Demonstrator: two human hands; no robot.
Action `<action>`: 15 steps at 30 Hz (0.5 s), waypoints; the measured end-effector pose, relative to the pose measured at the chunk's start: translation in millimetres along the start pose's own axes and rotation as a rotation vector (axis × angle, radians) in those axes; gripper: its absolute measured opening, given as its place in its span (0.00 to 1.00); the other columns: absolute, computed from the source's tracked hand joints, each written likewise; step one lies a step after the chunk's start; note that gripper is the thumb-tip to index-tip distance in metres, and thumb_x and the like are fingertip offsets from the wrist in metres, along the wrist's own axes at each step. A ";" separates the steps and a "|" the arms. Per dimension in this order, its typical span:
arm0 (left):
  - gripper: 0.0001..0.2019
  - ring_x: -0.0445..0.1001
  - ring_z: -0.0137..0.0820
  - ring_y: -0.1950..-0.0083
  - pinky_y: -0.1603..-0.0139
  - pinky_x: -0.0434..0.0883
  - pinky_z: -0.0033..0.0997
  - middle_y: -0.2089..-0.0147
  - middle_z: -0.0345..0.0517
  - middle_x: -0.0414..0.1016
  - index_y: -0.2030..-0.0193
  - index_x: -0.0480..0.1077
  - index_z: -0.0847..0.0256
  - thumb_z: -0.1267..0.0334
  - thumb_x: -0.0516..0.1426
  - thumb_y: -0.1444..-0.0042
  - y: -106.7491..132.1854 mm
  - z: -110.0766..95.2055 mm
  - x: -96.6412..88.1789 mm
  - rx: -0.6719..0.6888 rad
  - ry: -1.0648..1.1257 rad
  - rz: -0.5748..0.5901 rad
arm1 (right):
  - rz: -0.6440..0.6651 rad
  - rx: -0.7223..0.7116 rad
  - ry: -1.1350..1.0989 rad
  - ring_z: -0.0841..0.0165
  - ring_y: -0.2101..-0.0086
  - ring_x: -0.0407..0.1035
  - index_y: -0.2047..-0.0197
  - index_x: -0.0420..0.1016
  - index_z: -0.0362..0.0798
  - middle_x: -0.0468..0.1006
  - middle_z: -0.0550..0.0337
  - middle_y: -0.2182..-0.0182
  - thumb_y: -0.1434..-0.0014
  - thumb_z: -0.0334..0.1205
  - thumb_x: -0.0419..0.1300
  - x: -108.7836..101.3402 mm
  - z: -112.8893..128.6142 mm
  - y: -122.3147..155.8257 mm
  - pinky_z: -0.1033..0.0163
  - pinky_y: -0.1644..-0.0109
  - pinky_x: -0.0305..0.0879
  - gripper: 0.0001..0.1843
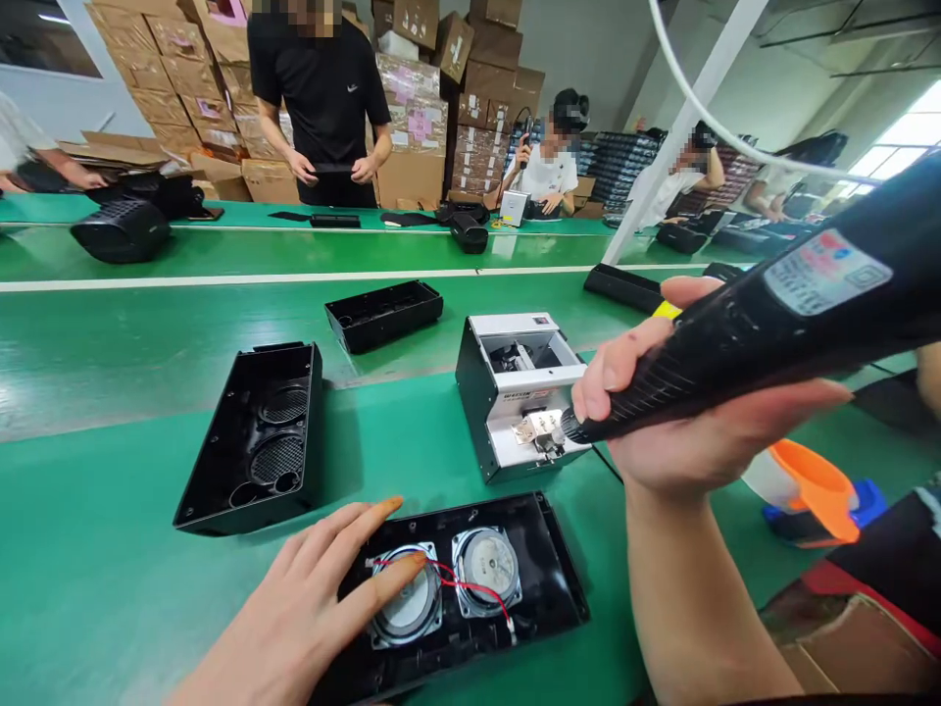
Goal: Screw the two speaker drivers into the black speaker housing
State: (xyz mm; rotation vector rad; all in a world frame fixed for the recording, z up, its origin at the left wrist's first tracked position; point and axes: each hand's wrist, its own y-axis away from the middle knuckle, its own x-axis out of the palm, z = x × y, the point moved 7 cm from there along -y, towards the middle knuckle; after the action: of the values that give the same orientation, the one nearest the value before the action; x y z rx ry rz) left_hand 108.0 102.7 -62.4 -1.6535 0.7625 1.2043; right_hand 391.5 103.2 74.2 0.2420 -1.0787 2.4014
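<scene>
My right hand [683, 456] is wrapped round a black electric screwdriver [735, 343] with a silver label, slanting down to the left. Its tip end is at the front of a grey and black screw feeder [481, 417], by the metal outlet. Whether a screw sits on the bit is too small to tell. My left hand [301, 608] lies with fingers stretched over the near left part of a black speaker housing [548, 579]. Inside that housing sit two round speaker drivers [486, 569] joined by red wires [470, 585]; my fingers touch the left driver.
Another black housing [221, 441] with round grilles stands left of the feeder, and a further one [382, 314] lies behind. An orange container [816, 485] is at right. Across the green bench [110, 343] are several people, including a person in black [320, 98], and stacked cartons.
</scene>
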 end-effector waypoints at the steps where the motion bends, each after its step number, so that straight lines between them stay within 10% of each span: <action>1: 0.41 0.61 0.58 0.27 0.42 0.78 0.56 0.19 0.53 0.48 0.24 0.58 0.51 0.33 0.56 0.38 -0.9 -0.7 -0.9 0.000 -0.006 0.000 | 0.001 -0.015 0.007 0.70 0.87 0.60 0.55 0.76 0.53 0.70 0.69 0.81 0.50 0.76 0.66 0.2 0.0 0.8 0.63 0.89 0.52 0.35; 6: 0.51 0.60 0.62 0.27 0.45 0.80 0.57 0.19 0.56 0.47 0.23 0.57 0.56 0.26 0.58 0.45 -6.3 -5.8 -6.6 0.044 -0.064 -0.024 | 0.048 -0.035 0.037 0.71 0.87 0.59 0.55 0.74 0.51 0.70 0.68 0.81 0.43 0.76 0.59 0.7 -8.1 2.1 0.64 0.90 0.53 0.35; 15: 0.24 0.62 0.55 0.28 0.46 0.82 0.55 0.22 0.50 0.55 0.40 0.74 0.53 0.47 0.64 0.41 -11.1 -17.7 -16.0 0.010 -0.048 -0.068 | -0.011 -0.002 0.008 0.71 0.88 0.57 0.45 0.77 0.52 0.69 0.69 0.81 0.47 0.77 0.61 -15.4 -10.0 4.6 0.65 0.91 0.50 0.42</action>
State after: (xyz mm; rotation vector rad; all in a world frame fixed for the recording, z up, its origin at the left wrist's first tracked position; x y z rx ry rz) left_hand 118.9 90.0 -42.1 -1.6240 0.6755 1.1864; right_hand 402.9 102.4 59.1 0.2369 -1.0735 2.3899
